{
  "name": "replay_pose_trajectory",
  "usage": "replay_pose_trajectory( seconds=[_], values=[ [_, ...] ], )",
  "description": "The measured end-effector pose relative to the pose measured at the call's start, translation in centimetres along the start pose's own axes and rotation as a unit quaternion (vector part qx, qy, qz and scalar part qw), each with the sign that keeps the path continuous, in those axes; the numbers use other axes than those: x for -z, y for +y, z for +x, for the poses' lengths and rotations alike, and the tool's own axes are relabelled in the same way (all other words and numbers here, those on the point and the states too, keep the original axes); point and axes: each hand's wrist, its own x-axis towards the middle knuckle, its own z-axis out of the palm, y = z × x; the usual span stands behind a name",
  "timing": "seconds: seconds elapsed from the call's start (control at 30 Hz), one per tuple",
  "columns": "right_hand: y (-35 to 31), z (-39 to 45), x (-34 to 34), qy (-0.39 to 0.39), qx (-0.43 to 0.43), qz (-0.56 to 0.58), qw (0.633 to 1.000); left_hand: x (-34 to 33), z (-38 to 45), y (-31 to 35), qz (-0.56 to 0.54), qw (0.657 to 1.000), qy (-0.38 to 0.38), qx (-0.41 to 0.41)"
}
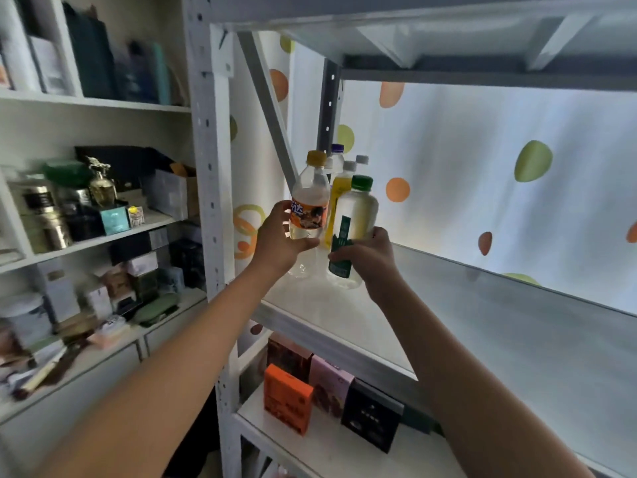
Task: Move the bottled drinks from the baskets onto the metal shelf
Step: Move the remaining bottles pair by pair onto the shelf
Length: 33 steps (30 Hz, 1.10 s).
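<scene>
My left hand (275, 238) grips a clear bottle with an orange label and a yellow cap (309, 205). My right hand (367, 257) grips a clear bottle with a green label and a green cap (355, 215). Both bottles are upright at the left end of the metal shelf (482, 326), their bases at or just above its surface; I cannot tell which. Behind them stand several more bottles, among them a yellow-labelled one (339, 188) and a purple-capped one (337, 157). No basket is in view.
A white upright post (210, 188) stands just left of my left hand. The tier above (448, 36) hangs over the bottles. Boxes (331, 395) line the lower tier. A dotted curtain (499, 174) backs the shelf. A crowded white shelf unit (86, 236) is to the left.
</scene>
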Motion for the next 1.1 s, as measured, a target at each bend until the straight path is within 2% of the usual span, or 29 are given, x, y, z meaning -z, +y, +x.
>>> replay_pose_trajectory(
  seconds=[0.23,0.4,0.63,0.73,0.93,1.1],
  values=[
    [2.7,3.3,-0.8,-0.017,0.000,-0.025,1.000,-1.4,3.1,-2.6,0.033,0.999,0.026,-0.009],
    [3.0,5.4,-0.9,-0.008,0.041,-0.066,0.997,-2.6,5.5,-3.6,0.062,0.998,0.020,-0.013],
    [3.0,8.1,-1.9,-0.009,0.072,-0.109,0.991,-4.1,7.7,-5.0,0.046,0.999,0.016,-0.020],
    [3.7,8.3,-2.9,0.010,0.094,-0.129,0.987,-4.7,7.9,-5.9,0.057,0.997,0.023,-0.048],
    [5.0,9.4,-4.1,0.023,0.074,-0.115,0.990,-5.7,8.3,-7.5,0.020,0.998,0.022,-0.047],
    [6.3,9.3,-3.3,0.063,0.090,-0.254,0.961,-5.9,8.9,-9.2,0.023,0.999,0.021,-0.012]
  ],
)
